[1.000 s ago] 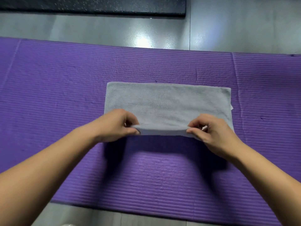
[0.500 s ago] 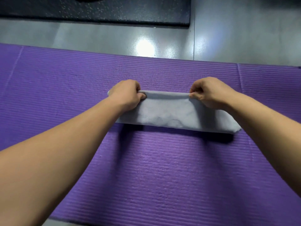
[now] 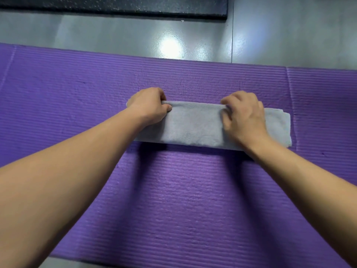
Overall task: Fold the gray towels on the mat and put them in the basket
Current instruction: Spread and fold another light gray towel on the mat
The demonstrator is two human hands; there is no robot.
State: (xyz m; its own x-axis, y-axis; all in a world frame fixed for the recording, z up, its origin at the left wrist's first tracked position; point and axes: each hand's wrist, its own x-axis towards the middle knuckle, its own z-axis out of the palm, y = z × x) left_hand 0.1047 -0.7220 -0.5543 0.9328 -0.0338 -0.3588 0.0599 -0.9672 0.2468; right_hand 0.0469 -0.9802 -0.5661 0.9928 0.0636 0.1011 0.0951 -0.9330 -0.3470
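A gray towel (image 3: 195, 125) lies on the purple mat (image 3: 173, 200) as a narrow strip, folded in half lengthwise. My left hand (image 3: 149, 107) pinches the towel's far edge near its left end. My right hand (image 3: 244, 117) rests on the towel toward its right end, fingers curled at the far edge; whether it still pinches the cloth I cannot tell. The towel's right end sticks out past my right hand. No basket is in view.
Beyond the mat's far edge is glossy gray floor (image 3: 116, 37) with light glare. A dark speckled mat (image 3: 116, 6) lies along the top of the view. The purple mat stretches wide to both sides and toward me.
Both hands carried the towel's near edge away from me and laid it on the far edge, halving the towel. Since half a second ago, my right hand has settled lower onto the cloth.
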